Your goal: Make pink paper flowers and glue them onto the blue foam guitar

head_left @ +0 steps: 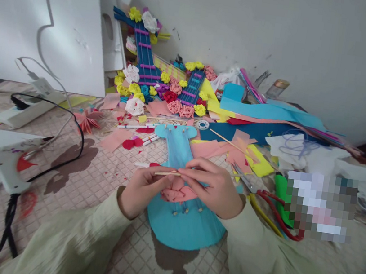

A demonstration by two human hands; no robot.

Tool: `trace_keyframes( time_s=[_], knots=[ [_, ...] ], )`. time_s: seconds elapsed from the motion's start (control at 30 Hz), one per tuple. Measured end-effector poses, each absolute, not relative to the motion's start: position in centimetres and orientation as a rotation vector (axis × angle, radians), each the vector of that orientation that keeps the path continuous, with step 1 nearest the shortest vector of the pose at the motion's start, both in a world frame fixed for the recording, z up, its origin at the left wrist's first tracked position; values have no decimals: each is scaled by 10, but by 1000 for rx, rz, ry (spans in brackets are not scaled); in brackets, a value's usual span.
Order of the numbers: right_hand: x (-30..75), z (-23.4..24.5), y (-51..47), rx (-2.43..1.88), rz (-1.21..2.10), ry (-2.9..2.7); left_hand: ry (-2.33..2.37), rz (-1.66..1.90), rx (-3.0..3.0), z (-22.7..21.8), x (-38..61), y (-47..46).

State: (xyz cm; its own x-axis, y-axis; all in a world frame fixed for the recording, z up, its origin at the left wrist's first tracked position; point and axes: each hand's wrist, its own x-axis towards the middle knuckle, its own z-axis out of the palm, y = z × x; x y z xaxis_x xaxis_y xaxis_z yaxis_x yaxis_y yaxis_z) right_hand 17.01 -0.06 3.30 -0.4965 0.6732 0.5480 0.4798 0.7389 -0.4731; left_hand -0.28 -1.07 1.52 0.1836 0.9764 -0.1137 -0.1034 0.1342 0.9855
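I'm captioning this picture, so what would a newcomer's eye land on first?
Probably the turquoise guitar model in the lower middle, where the left hand and right hand hold a thin wooden stick above crumpled pink paper. Next might come the two dark blue guitar models at the back, surrounded by colourful paper flowers. The white glue gun at left could follow.

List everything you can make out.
Guitar shape: one, light blue, centre
Crinkled paper: count unclear, pink, centre
Thin stick: one, pale, centre
Decorated guitar shapes: two, dark blue, back
Paper flowers: many, mixed colours, back
Loose paper: lots, mixed colours, back right
Glue gun: one, white, left
Power strip: one, white, left
Panels: several, white, back left
Scissors: one, red handles, right
Jar: one, gold lid, back right
Left hand: one, green sleeve, centre
Right hand: one, green sleeve, centre
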Motion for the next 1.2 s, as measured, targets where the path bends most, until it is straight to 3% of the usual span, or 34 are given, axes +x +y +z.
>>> trace_keyframes(
  time_s=[0.4, 0.83, 1.2],
  knots=[
    [162, 34, -10, -910, -252, -2343, 1033, 1059, 942, 12, -1, -9],
    [162, 32, -11, -1044, 185, -2230, 1044, 1119, 1170, 11, -2, -10],
    [161, 29, -12, -1046, 91, -2241, 1047, 1116, 1128, 11, -3, -11]
  ],
)
